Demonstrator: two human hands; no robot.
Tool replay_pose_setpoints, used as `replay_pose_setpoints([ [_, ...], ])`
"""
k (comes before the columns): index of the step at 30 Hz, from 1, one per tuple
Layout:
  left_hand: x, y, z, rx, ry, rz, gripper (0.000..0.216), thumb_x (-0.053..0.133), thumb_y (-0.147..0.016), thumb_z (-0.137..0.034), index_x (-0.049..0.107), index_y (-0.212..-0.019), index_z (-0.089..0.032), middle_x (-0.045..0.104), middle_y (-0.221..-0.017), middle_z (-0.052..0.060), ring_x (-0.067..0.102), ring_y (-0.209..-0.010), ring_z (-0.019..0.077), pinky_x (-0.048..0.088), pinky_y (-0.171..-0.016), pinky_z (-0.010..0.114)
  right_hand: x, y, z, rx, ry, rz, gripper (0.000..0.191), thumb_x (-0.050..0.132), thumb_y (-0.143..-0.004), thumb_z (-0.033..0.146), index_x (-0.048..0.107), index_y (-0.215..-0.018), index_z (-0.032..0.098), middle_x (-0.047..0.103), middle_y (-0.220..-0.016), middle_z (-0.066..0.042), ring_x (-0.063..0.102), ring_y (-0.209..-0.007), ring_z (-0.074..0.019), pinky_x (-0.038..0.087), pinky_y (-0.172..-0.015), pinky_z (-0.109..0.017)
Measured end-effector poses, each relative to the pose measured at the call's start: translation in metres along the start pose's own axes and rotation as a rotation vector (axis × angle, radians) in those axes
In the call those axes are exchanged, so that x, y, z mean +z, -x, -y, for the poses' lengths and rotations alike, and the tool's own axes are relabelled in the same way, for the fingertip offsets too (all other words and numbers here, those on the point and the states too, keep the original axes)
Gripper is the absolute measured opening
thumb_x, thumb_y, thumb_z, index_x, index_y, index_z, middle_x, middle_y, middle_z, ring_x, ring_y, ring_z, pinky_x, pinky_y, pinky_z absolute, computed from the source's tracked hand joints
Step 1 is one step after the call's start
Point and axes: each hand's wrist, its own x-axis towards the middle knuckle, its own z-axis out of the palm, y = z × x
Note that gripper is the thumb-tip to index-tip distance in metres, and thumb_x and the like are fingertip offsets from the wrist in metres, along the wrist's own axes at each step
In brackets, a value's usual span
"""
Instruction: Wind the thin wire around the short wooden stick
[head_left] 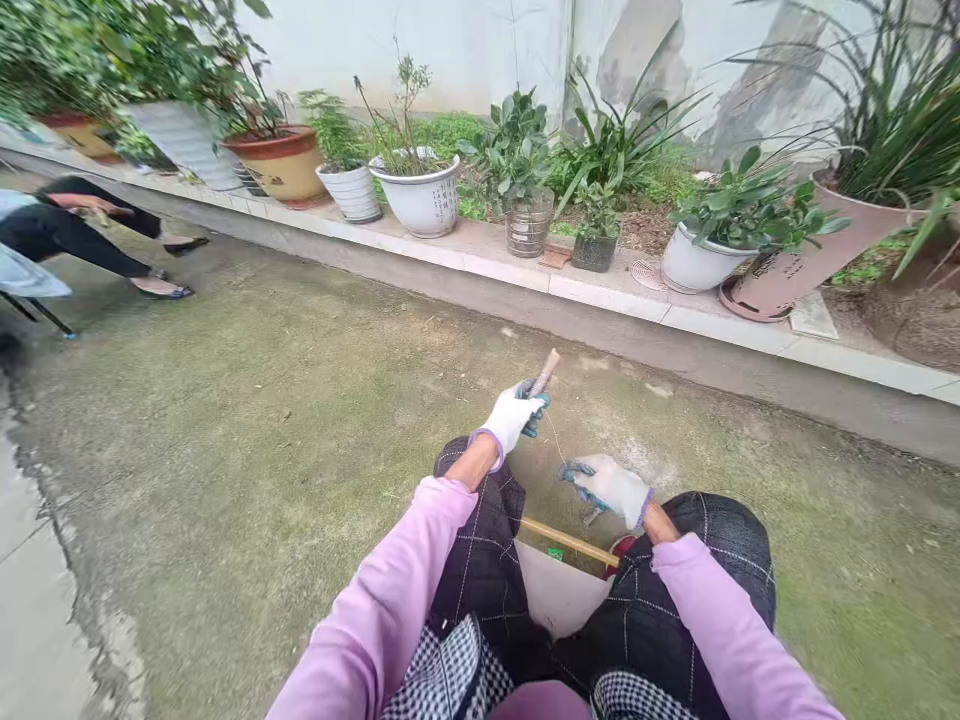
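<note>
My left hand (pixel 514 415), in a white work glove with blue-green fingers, is closed around a short light-brown wooden stick (pixel 548 370) whose end points up and away. A thin wire or cord (pixel 556 436) hangs in a curve from near the stick to the fingers of my right hand (pixel 609 486). That hand wears the same kind of glove, and its fingertips are pinched together on the thin strand. Below the hands, a yellow wooden rod (pixel 570 541) lies across between my knees. A small green piece (pixel 555 553) and a partly hidden red object (pixel 619 552) are near it.
A low tiled ledge (pixel 495 268) runs across in front, bearing several potted plants, among them a white pot (pixel 421 200) and a tilted pinkish pot (pixel 810 262). At far left another person (pixel 90 235) sits with legs stretched out. Mossy concrete ground (pixel 300 420) lies between.
</note>
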Motion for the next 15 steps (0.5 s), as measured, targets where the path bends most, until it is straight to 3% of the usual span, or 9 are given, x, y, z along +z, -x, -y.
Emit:
replay_pose_setpoints([
  [5,0.011,0.005,0.011,-0.038,-0.017,0.074,0.009,0.082,-0.105,-0.008,0.078,-0.107,-0.016,0.069,-0.075,-0.007,0.054,-0.05,0.009,0.05,-0.052,0.021,0.006,-0.005,-0.003,0.031,-0.031,0.003,0.031,0.077,-0.092,0.023,0.1,-0.114,0.023,0.088,-0.089,-0.003,0.078,-0.078,-0.0206,0.063,-0.076,-0.03],
  [8,0.009,0.002,0.018,0.035,-0.122,0.079,0.017,0.084,-0.107,-0.012,0.085,-0.123,-0.015,0.077,-0.087,-0.003,0.06,-0.057,0.0102,0.056,-0.061,0.023,-0.009,-0.003,-0.008,-0.025,-0.062,-0.112,0.038,0.079,-0.088,0.025,0.099,-0.12,0.023,0.092,-0.099,-0.006,0.085,-0.092,-0.0258,0.071,-0.094,-0.038],
  [10,0.008,0.0,0.023,0.142,-0.397,0.075,0.03,0.087,-0.108,-0.015,0.089,-0.138,-0.018,0.086,-0.103,0.001,0.076,-0.076,0.0153,0.065,-0.078,0.026,-0.022,0.001,-0.015,-0.082,-0.114,-0.311,0.04,0.078,-0.091,0.031,0.098,-0.125,0.024,0.095,-0.114,-0.01,0.088,-0.105,-0.03,0.073,-0.106,-0.044],
  [13,0.015,0.004,0.032,0.284,-0.957,0.134,0.037,0.085,-0.113,-0.02,0.091,-0.15,-0.023,0.093,-0.135,0.009,0.09,-0.124,0.0288,0.069,-0.113,0.035,-0.037,0.011,-0.026,-0.162,-0.123,-0.699,0.041,0.069,-0.105,0.041,0.094,-0.133,0.024,0.095,-0.139,-0.016,0.088,-0.127,-0.0352,0.069,-0.121,-0.051],
  [15,0.023,0.01,0.037,0.349,-1.267,0.216,0.039,0.077,-0.119,-0.023,0.089,-0.157,-0.023,0.091,-0.149,0.013,0.088,-0.142,0.0348,0.068,-0.123,0.041,-0.04,0.014,-0.029,-0.158,0.028,-0.781,0.042,0.065,-0.111,0.043,0.094,-0.136,0.025,0.093,-0.147,-0.018,0.085,-0.136,-0.037,0.066,-0.125,-0.052],
])
